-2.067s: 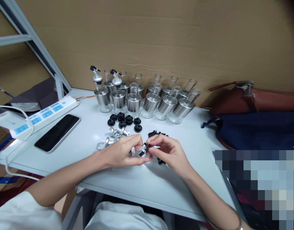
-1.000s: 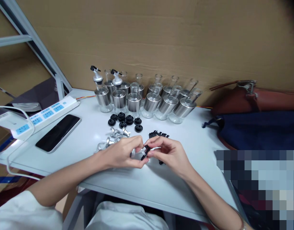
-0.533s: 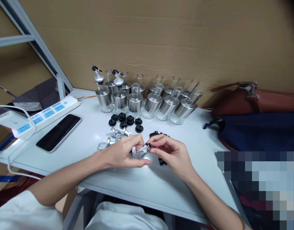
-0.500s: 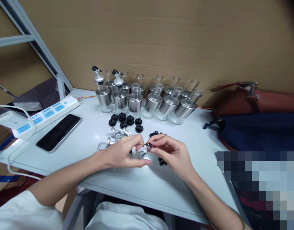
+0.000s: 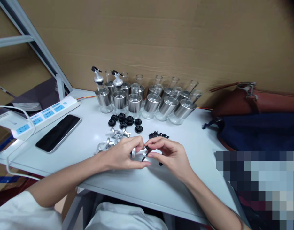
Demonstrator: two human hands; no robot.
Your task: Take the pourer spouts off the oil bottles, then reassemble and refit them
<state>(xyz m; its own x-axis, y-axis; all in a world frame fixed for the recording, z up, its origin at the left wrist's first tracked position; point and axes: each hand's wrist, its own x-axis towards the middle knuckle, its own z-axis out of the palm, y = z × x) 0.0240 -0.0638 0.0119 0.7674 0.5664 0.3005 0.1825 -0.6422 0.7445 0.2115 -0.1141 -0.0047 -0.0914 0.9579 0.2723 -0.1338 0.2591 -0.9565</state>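
Observation:
My left hand (image 5: 127,153) is closed around a silver pourer spout (image 5: 137,153), its tip pointing right. At that tip, my right hand (image 5: 169,153) pinches a small black flip cap (image 5: 147,149) between thumb and fingers; the cap touches the spout, but whether it is seated I cannot tell. Behind my left hand lie several silver spouts (image 5: 106,145) in a loose pile. Several black ribbed stoppers (image 5: 129,120) sit just beyond them. More black caps (image 5: 158,134) lie in a cluster behind my right hand, which partly hides them.
Glass bottles with steel sleeves (image 5: 151,102) stand in rows along the cardboard wall (image 5: 147,38); two carry pourers (image 5: 117,80). To the left are a phone (image 5: 58,132) and a power strip (image 5: 48,113) with a white cable. A brown and navy bag (image 5: 252,127) rests at the right.
My right fingers have turned the black cap and brought it closer against the spout's tip. My left hand holds the spout in nearly the same place.

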